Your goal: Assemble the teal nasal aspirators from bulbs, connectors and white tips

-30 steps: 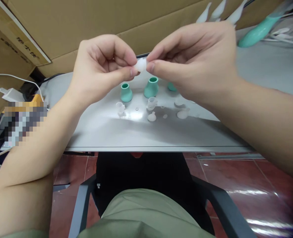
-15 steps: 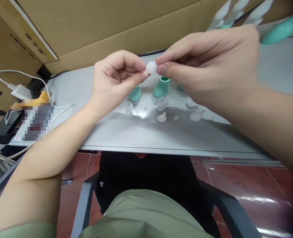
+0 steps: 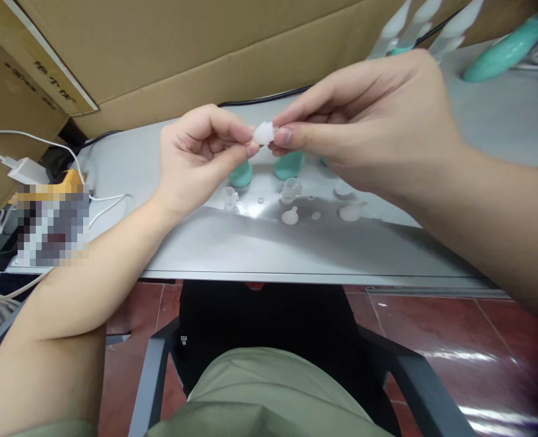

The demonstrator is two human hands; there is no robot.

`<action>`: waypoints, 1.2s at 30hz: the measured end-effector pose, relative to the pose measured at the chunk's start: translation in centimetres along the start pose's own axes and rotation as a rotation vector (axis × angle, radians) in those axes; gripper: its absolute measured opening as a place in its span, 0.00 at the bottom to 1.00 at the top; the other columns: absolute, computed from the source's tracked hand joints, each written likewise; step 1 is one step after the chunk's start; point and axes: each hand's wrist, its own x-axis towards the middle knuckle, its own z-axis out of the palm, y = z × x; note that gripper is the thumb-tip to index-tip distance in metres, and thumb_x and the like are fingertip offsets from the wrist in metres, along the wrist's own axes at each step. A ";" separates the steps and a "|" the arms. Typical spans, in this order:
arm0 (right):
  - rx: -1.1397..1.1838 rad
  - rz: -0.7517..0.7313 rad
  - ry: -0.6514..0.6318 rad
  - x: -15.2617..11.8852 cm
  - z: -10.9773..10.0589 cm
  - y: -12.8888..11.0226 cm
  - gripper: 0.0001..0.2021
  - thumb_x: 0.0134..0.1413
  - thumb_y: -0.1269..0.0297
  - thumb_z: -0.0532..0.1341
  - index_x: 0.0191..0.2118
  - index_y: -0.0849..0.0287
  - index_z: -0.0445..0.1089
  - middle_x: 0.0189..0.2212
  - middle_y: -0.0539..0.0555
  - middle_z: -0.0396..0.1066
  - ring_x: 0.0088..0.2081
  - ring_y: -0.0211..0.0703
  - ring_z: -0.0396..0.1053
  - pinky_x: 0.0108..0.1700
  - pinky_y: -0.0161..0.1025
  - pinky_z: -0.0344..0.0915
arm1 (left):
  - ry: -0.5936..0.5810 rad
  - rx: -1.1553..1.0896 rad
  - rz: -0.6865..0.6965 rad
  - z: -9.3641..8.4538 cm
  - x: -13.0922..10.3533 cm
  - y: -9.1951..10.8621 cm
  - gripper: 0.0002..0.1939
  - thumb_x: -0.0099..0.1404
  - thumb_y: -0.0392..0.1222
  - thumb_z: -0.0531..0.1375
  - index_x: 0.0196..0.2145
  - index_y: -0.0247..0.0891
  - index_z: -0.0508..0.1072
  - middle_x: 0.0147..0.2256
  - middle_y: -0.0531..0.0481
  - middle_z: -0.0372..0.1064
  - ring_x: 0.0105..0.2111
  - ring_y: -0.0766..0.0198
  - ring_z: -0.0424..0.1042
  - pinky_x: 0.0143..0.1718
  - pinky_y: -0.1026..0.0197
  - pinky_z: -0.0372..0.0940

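Observation:
Between the fingertips of both hands is a small translucent white plastic piece (image 3: 264, 133), held above the table. My left hand (image 3: 205, 149) pinches its left end with thumb and forefinger. At its right end, my right hand (image 3: 364, 124) grips with thumb and fingertips, which hide part of it. Below stand teal bulb-shaped pieces, one (image 3: 241, 174) under my left fingers and another (image 3: 289, 165) under my right thumb. Nearer me lie clear cup-like parts (image 3: 290, 190), a tiny ring (image 3: 260, 200) and flat white tabbed discs (image 3: 290, 215).
Bottles with white pointed tips (image 3: 456, 27) stand at the back right beside a teal rounded object (image 3: 505, 51). A cardboard wall (image 3: 168, 48) closes off the back of the grey table (image 3: 232, 249). On the left are a white charger with cable (image 3: 28, 171) and a blurred-out device.
Both hands, still pinching the white piece, sit slightly lower and further left in view. The whole scene has also shifted a little left. The loose parts stay as they were.

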 end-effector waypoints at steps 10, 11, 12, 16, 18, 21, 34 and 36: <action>0.056 0.064 -0.030 -0.3 -0.2 -0.2 0.15 0.55 0.83 0.87 0.36 0.53 0.94 0.33 0.47 0.89 0.34 0.33 0.84 0.41 0.28 0.81 | -0.039 -0.025 0.019 -1.2 0.0 0.4 0.18 0.87 0.60 0.74 0.45 0.46 0.82 0.42 0.53 0.84 0.46 0.56 0.92 0.50 0.48 0.90; 0.056 0.073 -0.043 -0.3 -0.3 -0.2 0.14 0.55 0.82 0.87 0.36 0.53 0.94 0.33 0.48 0.89 0.35 0.33 0.85 0.41 0.29 0.82 | -0.047 -0.026 0.040 -1.2 -0.1 0.4 0.19 0.87 0.62 0.74 0.45 0.46 0.82 0.42 0.52 0.84 0.46 0.57 0.92 0.50 0.48 0.89; 0.052 0.083 -0.053 -0.3 -0.4 -0.3 0.14 0.56 0.81 0.88 0.36 0.53 0.94 0.34 0.48 0.90 0.35 0.34 0.86 0.42 0.30 0.83 | -0.044 -0.036 0.065 -1.2 -0.1 0.4 0.21 0.87 0.65 0.73 0.45 0.47 0.82 0.42 0.52 0.83 0.45 0.58 0.91 0.49 0.48 0.88; 0.030 0.129 -0.099 -0.2 -0.9 -0.4 0.09 0.62 0.70 0.90 0.39 0.50 0.96 0.38 0.50 0.92 0.39 0.39 0.88 0.49 0.35 0.88 | 0.081 -0.134 0.185 -0.7 -0.3 0.9 0.29 0.87 0.77 0.66 0.47 0.49 0.83 0.41 0.52 0.82 0.40 0.59 0.88 0.42 0.49 0.85; 0.042 0.135 -0.124 -0.2 -0.9 -0.4 0.09 0.61 0.66 0.92 0.40 0.50 0.96 0.38 0.50 0.91 0.39 0.40 0.88 0.49 0.36 0.89 | 0.122 -0.161 0.233 -0.3 -0.3 1.4 0.31 0.87 0.80 0.65 0.48 0.49 0.83 0.40 0.52 0.82 0.39 0.60 0.88 0.40 0.50 0.83; 0.096 0.158 -0.133 -0.1 -0.7 -0.3 0.13 0.59 0.60 0.94 0.38 0.54 0.93 0.36 0.51 0.90 0.38 0.39 0.88 0.47 0.34 0.88 | 0.126 -0.158 0.262 0.3 -0.2 2.1 0.28 0.90 0.75 0.64 0.47 0.49 0.84 0.39 0.53 0.83 0.38 0.62 0.87 0.38 0.53 0.81; 0.111 0.301 -0.210 -0.1 -1.1 -0.3 0.11 0.56 0.68 0.91 0.41 0.48 0.95 0.40 0.52 0.92 0.38 0.45 0.89 0.49 0.42 0.92 | -0.332 -0.004 0.107 -7.0 1.0 8.7 0.06 0.92 0.46 0.71 0.57 0.47 0.90 0.53 0.53 0.92 0.50 0.62 0.86 0.56 0.50 0.80; 0.088 0.309 -0.203 -0.2 -1.2 -0.3 0.10 0.59 0.65 0.91 0.42 0.50 0.95 0.40 0.53 0.91 0.39 0.45 0.89 0.52 0.44 0.93 | -0.357 -0.005 0.117 -7.1 1.1 8.8 0.06 0.92 0.46 0.71 0.59 0.47 0.90 0.54 0.53 0.92 0.51 0.61 0.86 0.56 0.50 0.80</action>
